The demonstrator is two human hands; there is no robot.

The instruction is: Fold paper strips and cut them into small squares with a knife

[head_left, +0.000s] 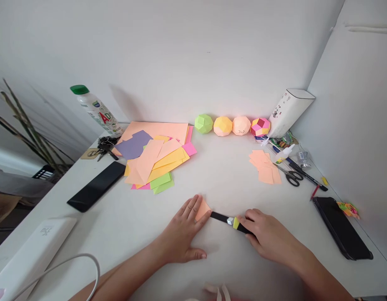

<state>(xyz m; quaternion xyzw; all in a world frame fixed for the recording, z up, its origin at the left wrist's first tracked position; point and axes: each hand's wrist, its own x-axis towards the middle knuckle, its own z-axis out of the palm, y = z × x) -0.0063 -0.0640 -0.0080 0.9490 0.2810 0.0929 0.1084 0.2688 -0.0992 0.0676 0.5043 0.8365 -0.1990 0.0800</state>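
My left hand (180, 232) lies flat with fingers stretched out, pressing a small peach paper piece (202, 209) onto the white table (224, 175). My right hand (267, 236) is closed around a black utility knife with a yellow slider (227, 219). The knife's front end reaches the peach paper's right edge, just beside my left fingertips.
A heap of coloured paper sheets (155, 156) lies at centre left. Several paper balls (232, 125) line the wall. Cut peach squares (265, 166), scissors (293, 176), pens and a glue bottle (283, 154) sit right. Phones (97, 185) (342, 228) lie at both sides. A bottle (94, 109) stands back left.
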